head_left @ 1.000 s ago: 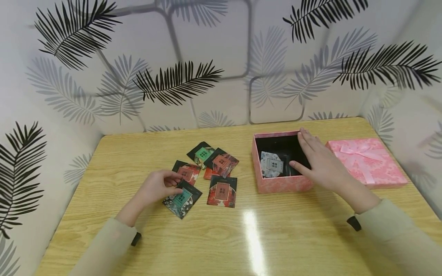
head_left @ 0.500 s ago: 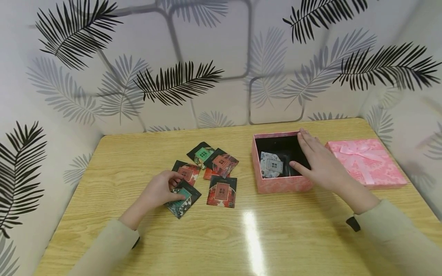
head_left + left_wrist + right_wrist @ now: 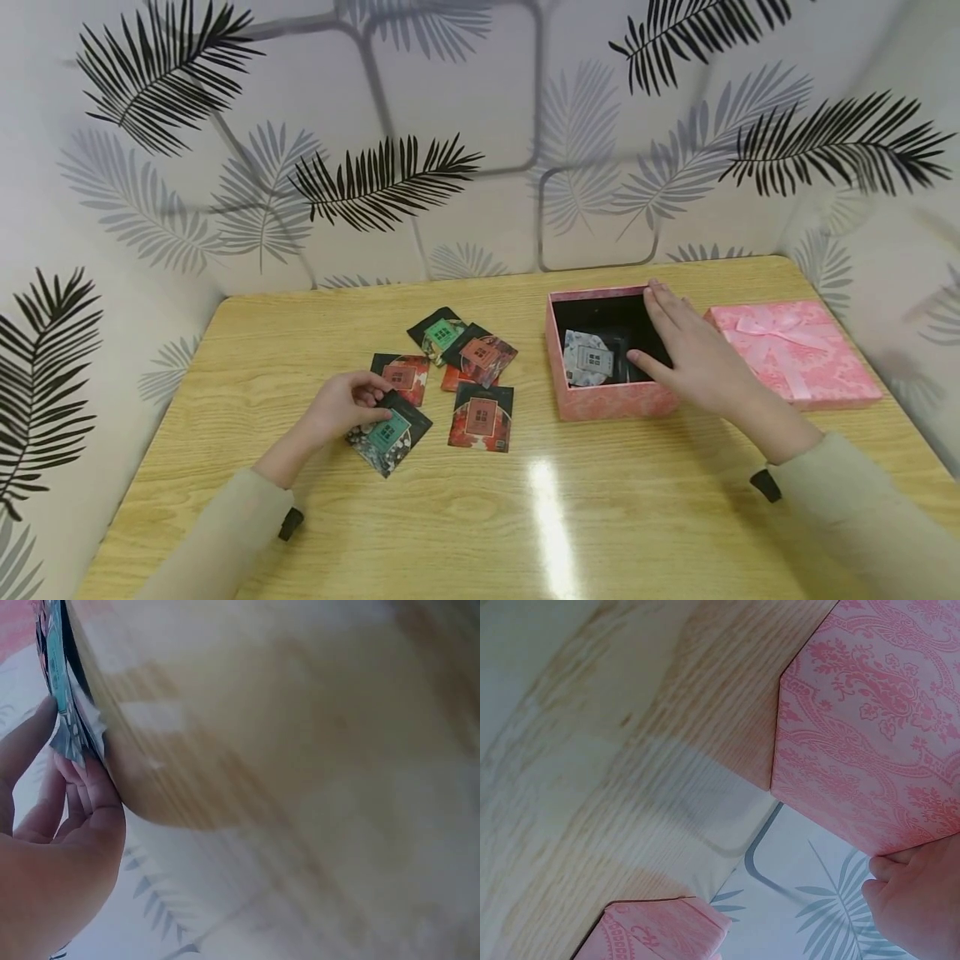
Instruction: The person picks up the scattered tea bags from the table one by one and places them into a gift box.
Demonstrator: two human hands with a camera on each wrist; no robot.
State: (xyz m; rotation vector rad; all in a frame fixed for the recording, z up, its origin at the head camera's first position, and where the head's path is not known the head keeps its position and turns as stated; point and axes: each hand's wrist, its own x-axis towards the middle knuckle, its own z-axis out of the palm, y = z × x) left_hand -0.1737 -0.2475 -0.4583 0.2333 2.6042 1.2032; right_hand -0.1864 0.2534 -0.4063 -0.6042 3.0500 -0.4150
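Note:
My left hand (image 3: 337, 408) pinches a dark flat sachet with a teal label (image 3: 388, 431) between thumb and fingers, low over the table. In the left wrist view the sachet (image 3: 57, 667) is seen edge-on between thumb and fingertips. My right hand (image 3: 693, 362) rests on the right rim of an open pink box (image 3: 615, 404), its fingers extended and its thumb reaching inside. A white patterned sachet (image 3: 588, 358) with a grey label lies in the box's dark interior. Against the box's pink side (image 3: 870, 735), the right hand (image 3: 922, 900) shows in the right wrist view.
A red-labelled sachet (image 3: 401, 377) lies just behind the held one. Farther right are a green-labelled sachet (image 3: 440, 333), an overlapping red one (image 3: 483, 354) and a nearer red one (image 3: 480, 417). The pink bow-topped lid (image 3: 795, 350) stands right of the box. A patterned wall rises behind.
The teal-labelled sachet has moved slightly left with my left hand, and more of the label shows. The red-labelled sachet behind it has shifted and turned a little. My right hand stays at the box.

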